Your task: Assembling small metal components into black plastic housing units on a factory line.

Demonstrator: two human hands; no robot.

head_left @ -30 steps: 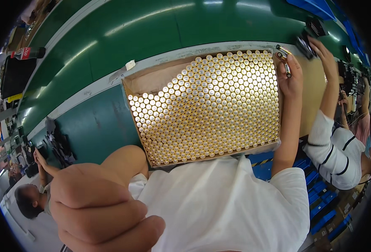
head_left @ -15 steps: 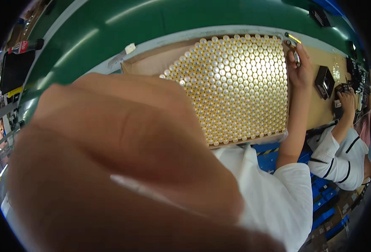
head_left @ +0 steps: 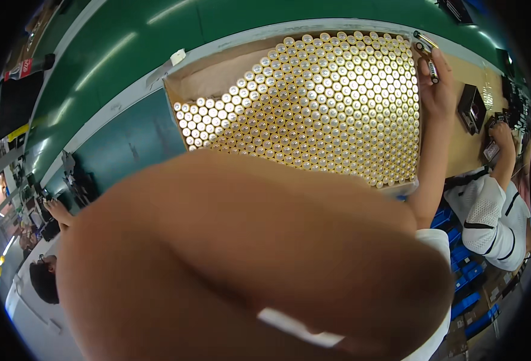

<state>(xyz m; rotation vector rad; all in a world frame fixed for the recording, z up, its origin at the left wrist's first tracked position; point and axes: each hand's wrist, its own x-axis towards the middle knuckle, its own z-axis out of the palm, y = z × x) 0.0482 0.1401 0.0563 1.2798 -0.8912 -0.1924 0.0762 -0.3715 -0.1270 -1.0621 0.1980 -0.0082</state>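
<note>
A shallow cardboard box (head_left: 217, 73) holds many upright batteries (head_left: 313, 99) packed side by side, their round silver ends up and yellow bodies between. The box's upper left part is bare inside. At its right edge my right hand (head_left: 440, 90) is closed round a few loose cylindrical batteries (head_left: 433, 71), dark with gold; some stick out past the fingertips at the box's far right corner. Very close to the camera, my left hand (head_left: 247, 222) fills the lower middle, large and blurred. It covers the near part of the box, and its fingers cannot be made out.
Right of my right hand lies a black open case (head_left: 472, 109) on the tan table (head_left: 464, 147). Beyond it a co-worker's hand (head_left: 501, 135) handles small dark items. Another person (head_left: 44, 280) sits at far left. A bottle (head_left: 30, 67) stands at upper left; green surface (head_left: 241, 18) runs behind.
My blurred left hand has shifted right and down across the view, uncovering the box's left end. The batteries in my right hand show at a slightly different angle. The view has shifted a little.
</note>
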